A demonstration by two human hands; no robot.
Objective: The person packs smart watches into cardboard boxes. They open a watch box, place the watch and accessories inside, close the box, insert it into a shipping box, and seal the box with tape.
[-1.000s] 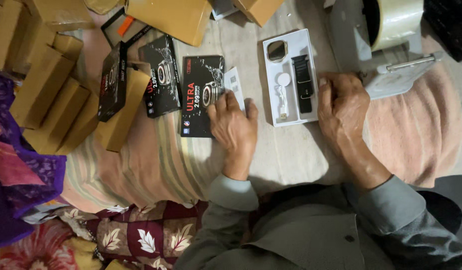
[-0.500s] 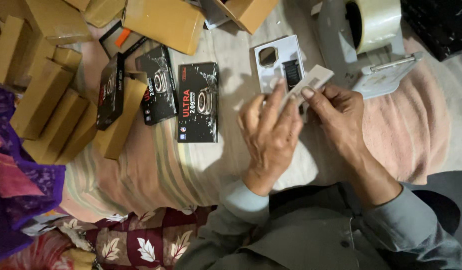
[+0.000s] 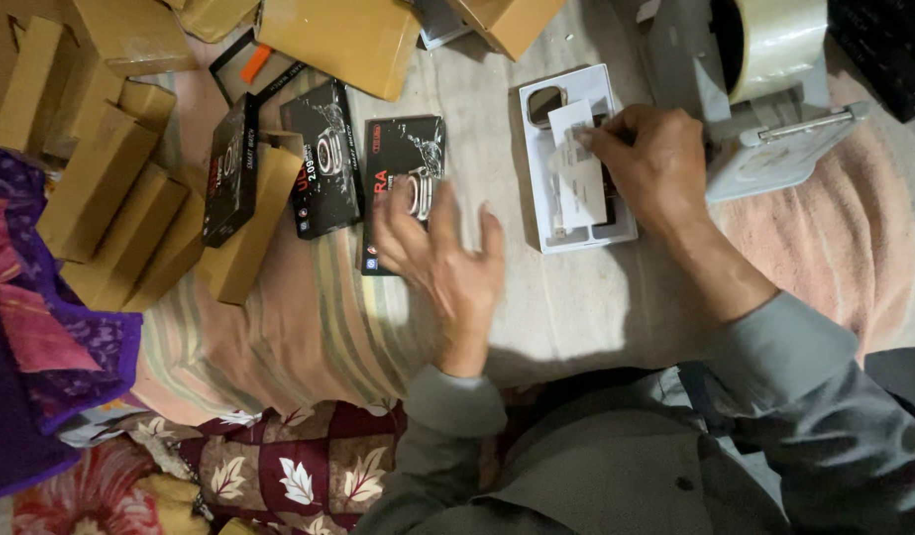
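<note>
Your right hand point(image 3: 647, 163) sits in the upper middle-right of the frame, its fingertips pinching the top edge of a small white card point(image 3: 579, 178), which lies tilted over the open white tray point(image 3: 537, 213). The tray rests on the pale blanket point(image 3: 576, 307), just right of centre, and a dark square watch face point(image 3: 544, 102) shows in its upper compartment; what lies under the card is hidden. Your left hand point(image 3: 447, 258) hovers near the middle of the frame with fingers spread and empty, blurred, its fingertips over the lower edge of a black printed box point(image 3: 403, 159). Whether it touches the box you cannot tell. Two more black boxes point(image 3: 321, 159) lie to the left of that one, one flat and one standing on its side. Plain brown cardboard boxes point(image 3: 110, 188) are stacked along the upper left of the frame, and a larger brown carton point(image 3: 338, 40) lies at the top. At the upper right stands a grey tape dispenser point(image 3: 764, 149) carrying a roll of clear tape point(image 3: 774, 40), just beside your right hand. A purple cloth point(image 3: 41, 327) fills the left edge, and a flowered maroon fabric point(image 3: 279, 466) shows along the bottom, next to your grey sleeves point(image 3: 774, 367).
</note>
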